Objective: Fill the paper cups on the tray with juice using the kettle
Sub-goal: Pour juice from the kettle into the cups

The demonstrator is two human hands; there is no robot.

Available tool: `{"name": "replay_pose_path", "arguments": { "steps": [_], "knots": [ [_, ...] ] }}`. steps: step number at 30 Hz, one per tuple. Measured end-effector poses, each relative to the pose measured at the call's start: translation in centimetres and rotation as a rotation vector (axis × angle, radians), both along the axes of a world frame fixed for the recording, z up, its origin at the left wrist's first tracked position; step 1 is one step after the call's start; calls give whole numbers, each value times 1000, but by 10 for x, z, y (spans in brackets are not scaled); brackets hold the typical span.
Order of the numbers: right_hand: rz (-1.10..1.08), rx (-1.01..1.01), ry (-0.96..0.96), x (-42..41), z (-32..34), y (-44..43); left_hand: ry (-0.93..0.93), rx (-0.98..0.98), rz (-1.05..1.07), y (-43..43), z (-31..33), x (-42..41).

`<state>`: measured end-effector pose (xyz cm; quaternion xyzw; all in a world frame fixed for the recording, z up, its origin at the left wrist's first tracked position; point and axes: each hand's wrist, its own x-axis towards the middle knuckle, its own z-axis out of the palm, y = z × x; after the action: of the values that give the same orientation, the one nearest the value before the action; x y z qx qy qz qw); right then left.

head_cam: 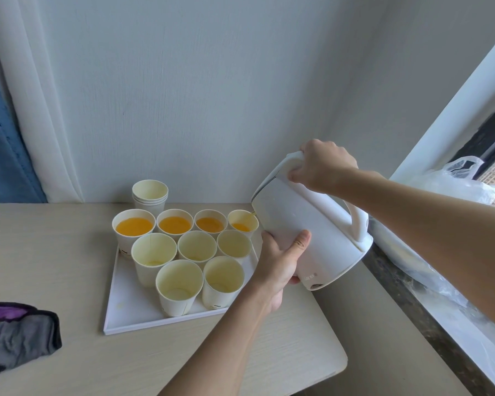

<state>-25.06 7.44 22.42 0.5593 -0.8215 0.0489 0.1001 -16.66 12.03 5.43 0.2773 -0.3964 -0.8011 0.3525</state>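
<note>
A white tray (117, 312) on the table holds several paper cups. Three cups in the back row (174, 224) hold orange juice. The back right cup (242, 222) has a little juice in it, and a thin stream runs into it from the spout. The five cups nearer me (179, 284) hold no juice. The white kettle (306, 227) is tilted to the left over the tray's right edge. My right hand (322, 164) grips its handle at the top. My left hand (280, 264) cups the kettle's body from below.
A stack of spare paper cups (150, 195) stands behind the tray by the wall. Dark folded cloth (15, 332) lies at the table's left front. A clear plastic bag (452, 190) sits on the window ledge to the right. A curtain (20, 110) hangs at the left.
</note>
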Motion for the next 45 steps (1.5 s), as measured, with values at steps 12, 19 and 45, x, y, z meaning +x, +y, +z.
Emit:
{"name": "replay_pose_path", "arguments": {
  "steps": [12, 19, 45],
  "knots": [
    [15, 6, 17, 4, 1, -2, 5, 14, 10, 0, 1, -1],
    [19, 0, 33, 6, 1, -3, 10, 25, 18, 1, 4, 0],
    [8, 14, 35, 4, 1, 1, 5, 25, 15, 2, 5, 0]
  ]
}}
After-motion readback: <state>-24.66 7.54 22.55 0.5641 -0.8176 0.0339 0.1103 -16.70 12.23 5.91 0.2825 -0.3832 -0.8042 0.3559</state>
